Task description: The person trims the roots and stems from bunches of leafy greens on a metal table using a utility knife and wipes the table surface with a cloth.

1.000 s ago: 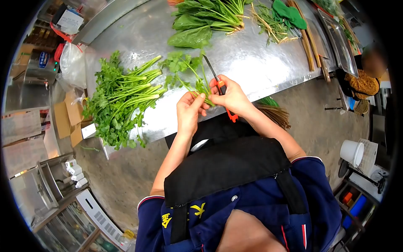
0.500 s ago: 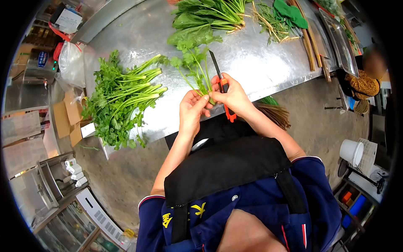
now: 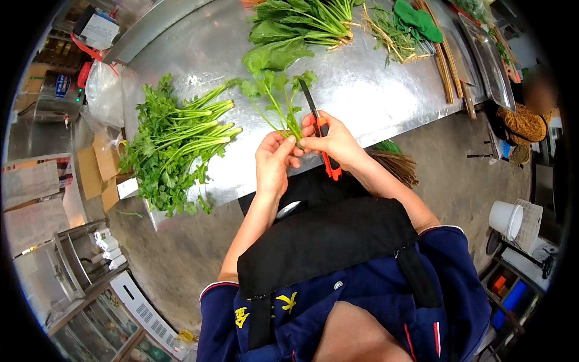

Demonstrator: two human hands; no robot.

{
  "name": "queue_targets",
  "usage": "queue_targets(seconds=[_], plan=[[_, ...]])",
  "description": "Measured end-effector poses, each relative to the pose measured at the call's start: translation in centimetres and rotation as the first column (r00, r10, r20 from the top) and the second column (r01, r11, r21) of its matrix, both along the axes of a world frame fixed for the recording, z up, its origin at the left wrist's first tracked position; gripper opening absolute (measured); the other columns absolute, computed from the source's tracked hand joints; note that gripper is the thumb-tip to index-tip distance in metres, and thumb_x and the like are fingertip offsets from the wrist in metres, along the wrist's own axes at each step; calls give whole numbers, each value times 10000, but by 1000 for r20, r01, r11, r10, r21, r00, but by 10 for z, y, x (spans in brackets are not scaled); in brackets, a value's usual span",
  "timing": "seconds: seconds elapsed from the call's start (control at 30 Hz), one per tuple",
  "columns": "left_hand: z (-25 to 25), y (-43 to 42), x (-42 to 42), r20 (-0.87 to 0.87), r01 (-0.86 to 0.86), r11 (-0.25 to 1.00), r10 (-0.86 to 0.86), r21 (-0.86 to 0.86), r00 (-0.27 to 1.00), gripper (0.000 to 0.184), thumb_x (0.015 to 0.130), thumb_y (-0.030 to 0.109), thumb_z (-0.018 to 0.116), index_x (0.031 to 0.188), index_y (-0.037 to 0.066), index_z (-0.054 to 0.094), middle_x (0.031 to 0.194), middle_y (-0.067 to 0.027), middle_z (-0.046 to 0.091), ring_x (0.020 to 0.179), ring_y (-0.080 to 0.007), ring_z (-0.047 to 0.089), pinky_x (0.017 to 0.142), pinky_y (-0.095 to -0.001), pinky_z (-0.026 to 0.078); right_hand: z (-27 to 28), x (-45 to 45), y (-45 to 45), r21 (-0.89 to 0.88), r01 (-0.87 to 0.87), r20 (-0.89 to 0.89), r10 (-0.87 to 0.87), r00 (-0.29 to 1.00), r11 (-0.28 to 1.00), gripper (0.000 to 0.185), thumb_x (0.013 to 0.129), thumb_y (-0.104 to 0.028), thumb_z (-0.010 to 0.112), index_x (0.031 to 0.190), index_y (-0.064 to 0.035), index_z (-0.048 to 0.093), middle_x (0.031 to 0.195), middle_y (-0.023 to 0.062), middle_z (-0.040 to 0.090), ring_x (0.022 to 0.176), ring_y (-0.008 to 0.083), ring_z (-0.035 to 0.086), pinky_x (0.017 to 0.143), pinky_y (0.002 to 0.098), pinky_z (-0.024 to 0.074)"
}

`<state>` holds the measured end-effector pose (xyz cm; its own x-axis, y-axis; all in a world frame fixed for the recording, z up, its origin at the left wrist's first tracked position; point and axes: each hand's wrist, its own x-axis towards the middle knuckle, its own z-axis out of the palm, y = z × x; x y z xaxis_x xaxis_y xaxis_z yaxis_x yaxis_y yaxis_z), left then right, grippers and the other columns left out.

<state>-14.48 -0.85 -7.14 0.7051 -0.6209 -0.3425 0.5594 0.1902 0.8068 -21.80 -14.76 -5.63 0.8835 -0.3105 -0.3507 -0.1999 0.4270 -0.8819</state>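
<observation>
My left hand (image 3: 275, 161) pinches the stem base of a small leafy green sprig (image 3: 278, 105), whose leaves point away from me over the metal table (image 3: 374, 102). My right hand (image 3: 330, 140) is closed around an orange-and-black knife (image 3: 324, 128), its dark blade pointing up and slightly left beside the sprig. The thumb of that hand touches the stem base too. To the left lies a large bunch of leafy green stalks (image 3: 181, 136), cut ends toward my hands. Broad-leaved greens (image 3: 295, 27) lie at the far side of the table.
Thin roots and sprigs (image 3: 395, 42) lie beside a green cloth (image 3: 416, 21), with long wooden sticks (image 3: 443, 54) at the right. A plastic bag (image 3: 104, 90) and cardboard box (image 3: 96, 166) stand left. Another person (image 3: 525, 114) is at far right.
The sprig's leaves have tilted and shifted slightly between my fingers. The knife has moved a little, its blade now reaching over the right leaves. Both hands keep their hold.
</observation>
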Motion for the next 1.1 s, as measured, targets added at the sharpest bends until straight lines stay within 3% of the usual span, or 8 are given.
queue_targets(seconds=[0.27, 0.57, 0.77, 1.07, 1.1], plan=[[6, 2, -1, -43, 54, 997, -57, -51, 997, 114, 872, 100, 590, 923, 21, 525, 783, -63, 596, 653, -104, 573, 477, -200, 448, 1, -3, -1, 61, 12, -34, -10, 999, 998, 358, 705, -55, 719, 1000, -52, 515, 788, 13, 564, 625, 93, 564, 516, 220, 415], [3, 4, -1, -8, 99, 994, -100, -40, 995, 129, 878, 123, 588, 941, 27, 529, 785, -59, 595, 651, -100, 565, 485, -195, 454, -8, -3, -8, 27, -103, -23, 103, 994, 994, 321, 734, -54, 710, 1002, -64, 533, 818, 10, 597, 631, 86, 569, 538, 203, 425], [0, 4, 0, -18, 33, 998, -34, -54, 999, 132, 907, 155, 554, 945, 31, 533, 803, -58, 600, 655, -104, 569, 490, -204, 459, -6, -3, -4, 100, 10, -48, -6, 999, 995, 323, 755, -96, 708, 1025, -63, 534, 813, 4, 600, 665, 92, 579, 553, 193, 425], [1, 2, -2, 47, 35, 999, -35, 5, 998, 130, 898, 138, 570, 941, 18, 543, 797, -59, 598, 656, -100, 574, 488, -202, 459, -7, 1, 2, -169, 25, 37, -19, 999, 985, 339, 729, -34, 698, 1012, -48, 513, 824, 19, 580, 691, 76, 542, 571, 211, 416], [1, 2, -2, 38, 33, 999, -33, 2, 999, 131, 896, 135, 572, 942, 16, 543, 796, -60, 598, 654, -100, 574, 486, -202, 460, -6, 2, 1, -131, 32, 33, -28, 999, 991, 338, 728, -33, 698, 1010, -48, 513, 821, 18, 577, 698, 77, 543, 581, 213, 421]])
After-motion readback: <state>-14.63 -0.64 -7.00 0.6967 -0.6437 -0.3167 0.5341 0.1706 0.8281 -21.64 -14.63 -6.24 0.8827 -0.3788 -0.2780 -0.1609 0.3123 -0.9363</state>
